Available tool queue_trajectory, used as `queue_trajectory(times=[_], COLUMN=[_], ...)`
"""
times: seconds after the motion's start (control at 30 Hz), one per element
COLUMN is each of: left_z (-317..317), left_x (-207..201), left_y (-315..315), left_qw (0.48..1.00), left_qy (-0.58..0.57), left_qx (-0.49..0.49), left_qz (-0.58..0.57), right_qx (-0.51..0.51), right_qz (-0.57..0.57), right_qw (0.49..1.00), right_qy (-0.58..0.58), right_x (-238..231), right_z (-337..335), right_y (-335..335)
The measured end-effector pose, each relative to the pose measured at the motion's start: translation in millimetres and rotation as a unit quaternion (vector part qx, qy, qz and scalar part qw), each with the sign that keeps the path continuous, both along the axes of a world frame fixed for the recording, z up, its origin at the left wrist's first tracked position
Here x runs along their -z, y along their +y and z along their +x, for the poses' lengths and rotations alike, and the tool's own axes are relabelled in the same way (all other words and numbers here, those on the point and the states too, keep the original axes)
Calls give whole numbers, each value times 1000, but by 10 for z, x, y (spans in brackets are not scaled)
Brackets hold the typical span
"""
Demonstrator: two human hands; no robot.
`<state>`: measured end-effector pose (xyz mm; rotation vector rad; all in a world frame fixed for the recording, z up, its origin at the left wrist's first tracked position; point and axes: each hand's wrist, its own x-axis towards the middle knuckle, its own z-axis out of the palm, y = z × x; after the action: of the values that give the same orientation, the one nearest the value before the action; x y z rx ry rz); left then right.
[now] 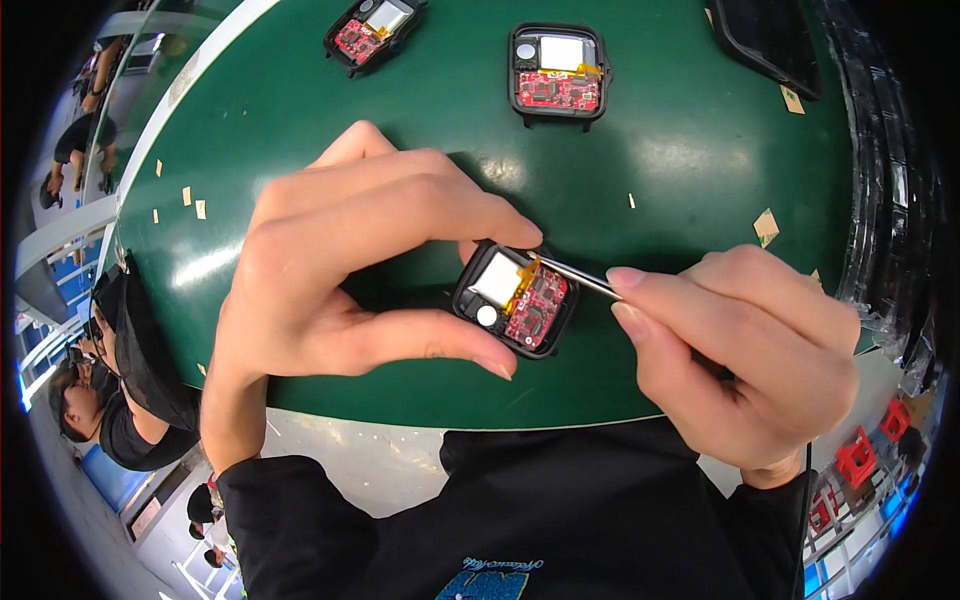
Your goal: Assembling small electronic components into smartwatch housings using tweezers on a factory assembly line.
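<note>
A small black smartwatch case (533,320) with its inside exposed is gripped at its edges between the thumb and fingers of my left hand (350,250). Inside it show a red circuit board, a white rectangular battery, a round white disc and an orange ribbon cable. My right hand (740,350) pinches thin metal tweezers (580,275) between thumb and index finger. Their tip meets the case's upper edge, near the ribbon cable. Whether the tip grips the cable or only touches there, I cannot tell.
Two similar open watch cases lie farther back on the green table (400,400): one at the far left (368,35), one at the far middle (557,75). A black tray-like object (770,40) sits at the far right. Small tan paper scraps (766,227) are scattered about. Clear plastic hangs along the right edge.
</note>
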<state>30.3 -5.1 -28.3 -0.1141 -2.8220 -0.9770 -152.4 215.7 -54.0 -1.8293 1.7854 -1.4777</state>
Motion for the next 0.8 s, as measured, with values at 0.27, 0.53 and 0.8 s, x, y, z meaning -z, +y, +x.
queue_trajectory(times=[0.27, 0.53, 0.8], left_z=[-7, -20, -3], left_x=[-12, -45, -45], left_y=[-27, -7, -4], left_qw=[999, 999, 999], left_qy=[-9, -33, -21], left_qx=[25, 25, 46], left_qz=[20, 6, -16], right_qx=[-42, -22, -17], right_qz=[4, 37, 57], right_qw=[999, 999, 998], right_qy=[-11, -17, -31], right_x=[0, -30, -82], right_z=[-61, -23, 3], right_y=[15, -6, 0])
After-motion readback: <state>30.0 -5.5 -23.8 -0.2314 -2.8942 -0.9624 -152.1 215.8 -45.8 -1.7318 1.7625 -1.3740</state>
